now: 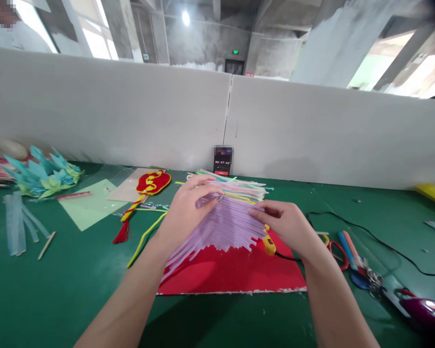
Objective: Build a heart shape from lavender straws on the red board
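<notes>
A fan of lilac strips, laid in a slanted, woven-looking pattern, is held up in front of me over a red sheet. My left hand pinches its upper left part between thumb and fingers. At the right edge, my right hand grips the strip ends between thumb and forefinger. Behind the lilac piece lies a pile of thin strips in several colours. A yellow corded tool rests on the red sheet near my right hand, partly hidden by the strips.
Left on the green table are a red and yellow tasselled ornament, a pale green sheet and turquoise folded paper. Red-handled scissors, keys and a black cable lie right. A phone leans against the partition.
</notes>
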The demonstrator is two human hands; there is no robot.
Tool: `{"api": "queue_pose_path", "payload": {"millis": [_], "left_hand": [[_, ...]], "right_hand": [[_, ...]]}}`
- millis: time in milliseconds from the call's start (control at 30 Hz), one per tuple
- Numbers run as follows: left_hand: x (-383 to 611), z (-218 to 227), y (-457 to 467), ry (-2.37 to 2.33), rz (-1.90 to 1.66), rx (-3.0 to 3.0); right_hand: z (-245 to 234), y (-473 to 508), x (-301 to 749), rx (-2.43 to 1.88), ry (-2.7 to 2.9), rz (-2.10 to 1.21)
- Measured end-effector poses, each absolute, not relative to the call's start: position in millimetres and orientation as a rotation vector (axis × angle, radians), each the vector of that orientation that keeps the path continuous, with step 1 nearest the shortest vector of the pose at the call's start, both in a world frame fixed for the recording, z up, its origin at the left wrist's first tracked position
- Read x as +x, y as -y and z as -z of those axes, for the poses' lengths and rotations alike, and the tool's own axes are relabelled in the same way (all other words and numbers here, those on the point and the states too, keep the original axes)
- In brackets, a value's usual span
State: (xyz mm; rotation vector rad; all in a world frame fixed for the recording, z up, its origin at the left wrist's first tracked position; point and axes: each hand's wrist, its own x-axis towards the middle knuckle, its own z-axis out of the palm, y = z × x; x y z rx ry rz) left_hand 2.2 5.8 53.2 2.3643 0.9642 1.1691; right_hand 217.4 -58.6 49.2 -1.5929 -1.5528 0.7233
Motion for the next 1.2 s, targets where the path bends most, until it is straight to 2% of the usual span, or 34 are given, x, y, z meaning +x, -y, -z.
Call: {"api": "queue_pose_path", "payload": {"millis": [700, 967, 1200], "left_hand": [[8, -56, 5, -1.162, -1.05, 2.559], [7, -55, 5, -1.254, -1.173, 2.583], [6, -56, 7, -1.135, -1.213, 2.594]], "right_hand": [[-46, 60, 216, -1.525, 1.587, -0.694], [-45, 59, 217, -1.517, 1.586, -0.691], [-47, 60, 214, -1.529, 1.583, -0.683]]}}
